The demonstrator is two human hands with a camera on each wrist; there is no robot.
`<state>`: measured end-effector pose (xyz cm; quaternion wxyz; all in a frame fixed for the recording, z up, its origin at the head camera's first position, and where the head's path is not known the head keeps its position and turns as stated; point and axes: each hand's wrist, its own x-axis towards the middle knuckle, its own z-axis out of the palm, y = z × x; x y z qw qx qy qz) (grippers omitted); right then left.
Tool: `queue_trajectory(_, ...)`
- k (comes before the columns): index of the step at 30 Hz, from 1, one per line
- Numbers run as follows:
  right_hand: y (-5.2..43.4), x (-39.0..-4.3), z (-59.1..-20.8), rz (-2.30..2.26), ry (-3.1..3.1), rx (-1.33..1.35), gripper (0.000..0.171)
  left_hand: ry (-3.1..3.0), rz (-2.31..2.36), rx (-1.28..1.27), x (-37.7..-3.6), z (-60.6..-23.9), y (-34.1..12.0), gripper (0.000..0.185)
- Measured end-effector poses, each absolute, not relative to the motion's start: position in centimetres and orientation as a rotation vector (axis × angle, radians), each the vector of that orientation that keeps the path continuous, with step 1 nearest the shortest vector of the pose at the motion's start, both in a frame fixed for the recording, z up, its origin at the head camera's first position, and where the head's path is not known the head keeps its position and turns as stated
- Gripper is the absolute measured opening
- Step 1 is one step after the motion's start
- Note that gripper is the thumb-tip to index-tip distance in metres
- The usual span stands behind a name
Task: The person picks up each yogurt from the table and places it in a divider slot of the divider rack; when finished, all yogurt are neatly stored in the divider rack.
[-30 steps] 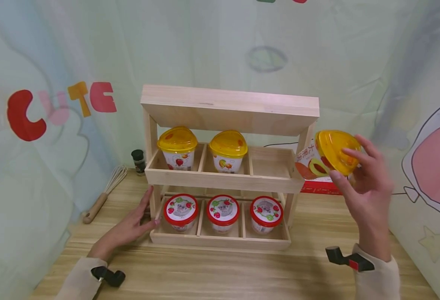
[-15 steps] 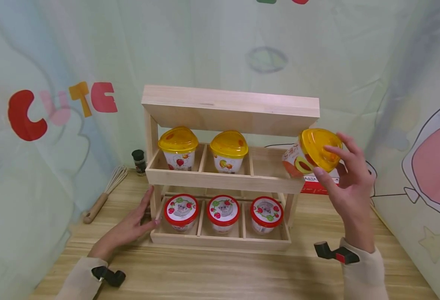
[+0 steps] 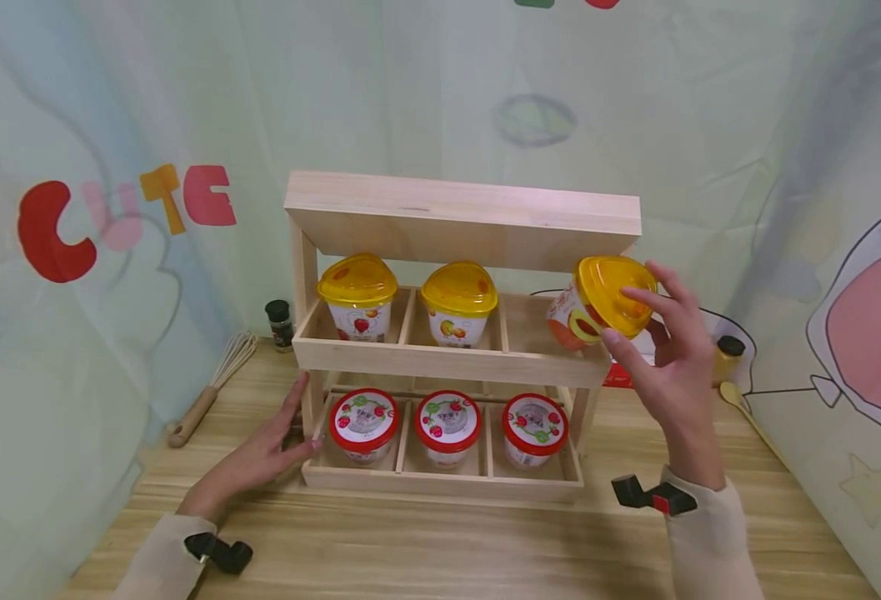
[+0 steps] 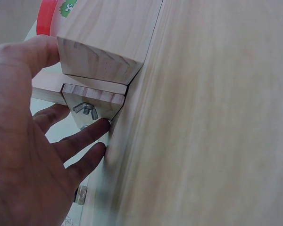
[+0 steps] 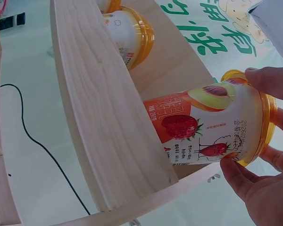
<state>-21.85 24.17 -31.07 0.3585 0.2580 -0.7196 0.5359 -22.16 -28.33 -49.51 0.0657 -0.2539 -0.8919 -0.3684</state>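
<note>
My right hand [image 3: 673,358] grips a yogurt cup [image 3: 608,296] by its yellow lid, thumb on one side and fingers on the other. Tilted, the cup has its bottom over the right compartment of the upper tier of a wooden display rack [image 3: 440,360]. In the right wrist view the printed cup [image 5: 203,122] passes behind the tier's front board, which hides its base. Two more yellow-lidded cups [image 3: 458,304] stand in the other upper compartments. My left hand [image 3: 260,454] touches the rack's lower left end; in the left wrist view its fingers lie fairly straight beside a wing nut [image 4: 87,110].
Three red-lidded cups [image 3: 448,425] sit in the lower tier. A whisk [image 3: 218,387] and a black-capped spice jar [image 3: 280,325] are left of the rack. To the right are another black-lidded jar [image 3: 728,358], a wooden spoon [image 3: 748,412] and a red box [image 3: 618,377].
My right hand has carried the yellow-lidded cup leftward, from beside the rack to over the upper right compartment. The left hand has stayed at the rack's end.
</note>
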Motion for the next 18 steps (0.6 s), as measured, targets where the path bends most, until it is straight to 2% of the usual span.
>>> queue_trajectory(18,22.7,-24.0,-32.0,1.309,-1.979,0.654,0.046,-2.730,-1.146,-0.724,-22.1,-49.7,-28.4,0.111)
